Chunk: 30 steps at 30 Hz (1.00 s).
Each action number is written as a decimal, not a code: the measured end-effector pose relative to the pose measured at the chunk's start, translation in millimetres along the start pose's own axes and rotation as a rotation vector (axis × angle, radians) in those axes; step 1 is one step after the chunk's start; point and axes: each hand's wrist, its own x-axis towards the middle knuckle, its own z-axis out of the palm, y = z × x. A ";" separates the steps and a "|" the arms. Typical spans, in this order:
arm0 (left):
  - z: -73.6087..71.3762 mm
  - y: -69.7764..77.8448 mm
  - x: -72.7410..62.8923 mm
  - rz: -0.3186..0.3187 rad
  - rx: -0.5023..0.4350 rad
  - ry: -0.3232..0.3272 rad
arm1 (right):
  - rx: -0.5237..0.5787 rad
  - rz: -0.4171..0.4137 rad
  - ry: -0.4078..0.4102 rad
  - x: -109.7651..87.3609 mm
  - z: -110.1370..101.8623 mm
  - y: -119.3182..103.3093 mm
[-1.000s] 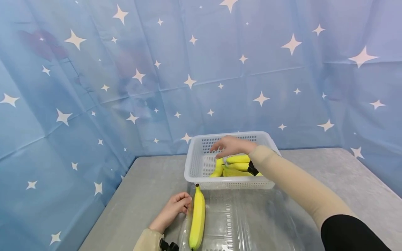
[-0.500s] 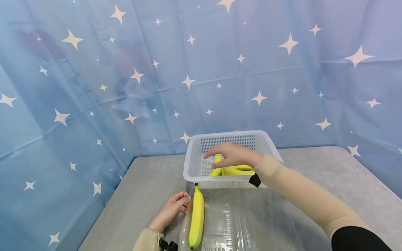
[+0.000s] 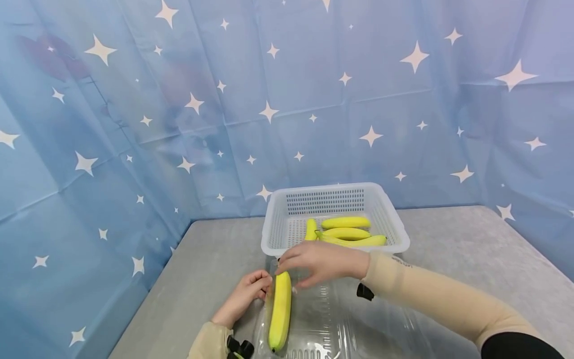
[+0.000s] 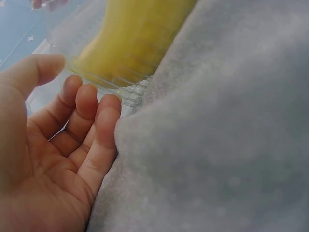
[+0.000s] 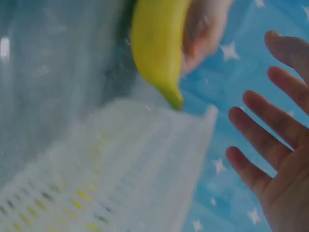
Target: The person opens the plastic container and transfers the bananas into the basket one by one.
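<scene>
A yellow banana (image 3: pixel 281 314) lies lengthwise along the left side of a clear plastic container (image 3: pixel 313 319). Above its far, stem end hovers my right hand (image 3: pixel 325 262), fingers spread and nothing held. In the right wrist view a gap separates those fingers from the banana (image 5: pixel 159 43). My left hand (image 3: pixel 244 298) rests beside the container's left edge, fingers loosely bent. The left wrist view shows its thumb and fingertips apart, near the clear wall; whether they touch it I cannot tell.
Behind the container stands a white perforated basket (image 3: pixel 269 222) with several bananas (image 3: pixel 346 222) in it. Both sit on a grey table (image 3: pixel 215 249). A blue star-patterned curtain (image 3: pixel 242 129) hangs at the back and left.
My right hand has come from over the basket, nearer and down to the far end of the banana. The bananas in the basket now show fully. The left hand has stayed put.
</scene>
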 end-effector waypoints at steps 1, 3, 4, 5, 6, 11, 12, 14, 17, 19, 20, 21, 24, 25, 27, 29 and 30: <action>-0.1 0.3 0.4 0.001 0.002 -0.002 | -0.019 -0.022 0.003 -0.1 4.3 -1.7; 0.0 0.4 0.9 0.006 0.002 -0.003 | -0.044 -0.067 0.014 -0.2 12.8 -3.4; 0.1 0.2 1.1 0.006 0.003 -0.003 | -0.051 -0.081 0.016 -0.4 17.0 -3.8; 0.1 0.0 1.2 0.005 0.006 -0.003 | -0.061 -0.095 0.016 -0.7 21.0 -4.1; 0.1 -0.3 1.1 0.006 0.006 -0.003 | -0.068 -0.109 0.013 -1.1 24.8 -4.0; -0.4 -2.3 0.9 0.001 0.006 -0.012 | -0.097 -0.139 -0.021 -0.6 39.5 -5.4; -0.5 -2.5 0.8 0.001 0.006 -0.013 | -0.093 -0.143 -0.026 0.1 41.6 -5.7; -0.5 -2.5 0.6 0.001 0.005 -0.012 | -0.079 -0.157 -0.028 1.9 44.7 -6.6; -0.4 -1.8 0.3 0.001 0.006 -0.009 | -0.067 -0.173 -0.024 5.2 48.3 -7.9; -0.2 -1.1 0.4 0.001 0.005 -0.008 | -0.089 -0.176 -0.030 6.8 50.7 -8.5; -0.1 -0.7 0.3 0.000 0.004 -0.008 | -0.108 -0.176 -0.034 7.5 52.0 -8.8; -0.1 -0.4 0.5 -0.001 0.004 -0.009 | -0.129 -0.176 -0.039 7.9 53.4 -9.0; 0.1 -0.5 0.8 -0.002 0.003 -0.010 | -0.179 -0.179 -0.056 8.3 57.8 -9.5; 0.1 -0.6 0.8 -0.002 0.002 -0.010 | -0.191 -0.181 -0.059 8.5 59.3 -9.5; -0.3 -1.1 1.1 -0.001 0.003 -0.012 | -0.196 -0.182 -0.063 8.8 61.4 -9.6; -0.8 -1.7 1.3 0.002 0.003 -0.014 | -0.203 -0.181 -0.069 9.3 62.9 -9.4; -1.1 -2.1 1.3 0.003 0.002 -0.016 | -0.206 -0.177 -0.074 9.6 63.5 -9.2</action>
